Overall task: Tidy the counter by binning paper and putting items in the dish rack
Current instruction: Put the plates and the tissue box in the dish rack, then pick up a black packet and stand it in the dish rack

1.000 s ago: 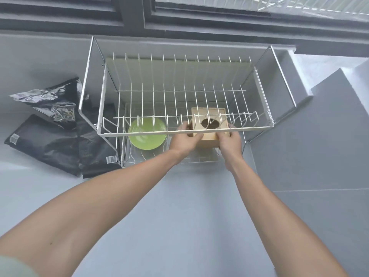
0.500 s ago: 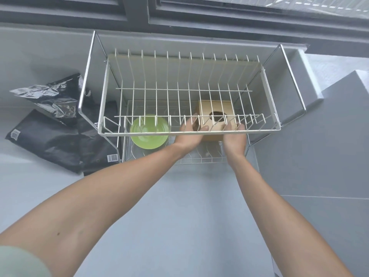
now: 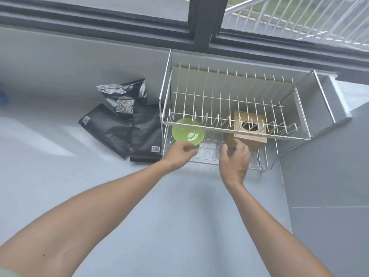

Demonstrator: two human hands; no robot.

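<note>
1. A grey counter (image 3: 179, 216) runs under a dark-framed window (image 3: 199, 23); a white wire dish rack (image 3: 235, 127) stands at centre right of the frame.
2. On the rack's lower tier sit a green bowl (image 3: 187, 132) at left and a wooden box (image 3: 250, 126) with a round hole at right.
3. The left hand (image 3: 179, 153) curls at the bowl's near edge, fingers part-closed (whether it actually grips the bowl, I cannot tell). The right hand (image 3: 234, 160) is spread loosely, empty, just in front of the box.
4. Black plastic bags (image 3: 123, 126) lie on the counter left of the rack, untouched.
5. Risks, as I judge them: a knuckle could catch the upper tier's front rail, or nudging the bowl could tip it through the wires.
6. White barcode stickers show on the bags; no text is readable.
</note>
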